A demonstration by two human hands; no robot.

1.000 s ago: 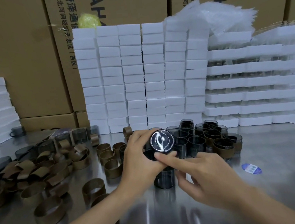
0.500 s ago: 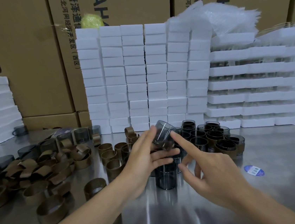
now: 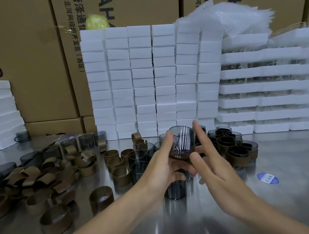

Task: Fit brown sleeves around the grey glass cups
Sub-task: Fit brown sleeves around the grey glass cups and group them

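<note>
The glass cup (image 3: 182, 141) is smoky grey, the sleeves (image 3: 41, 177) brown, the foam blocks (image 3: 143, 79) white, the sticker (image 3: 267, 178) blue.

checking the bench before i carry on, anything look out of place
A blue sticker lies loose on the metal table, right of the sleeved cups, matching nothing else there. Otherwise nothing looks spilled or broken.

Two bare forearms show: the left forearm (image 3: 96, 225) runs in from the frame's edge at 7 o'clock, the right forearm (image 3: 256, 207) from 5 o'clock. Each is uncovered all the way from that edge to the wrist. Both are lean and smooth and narrow toward the wrists. The left hand (image 3: 163, 166) and right hand (image 3: 215, 169) are bare too, slim, with long fingers. The nails are too blurred to make out.
</note>
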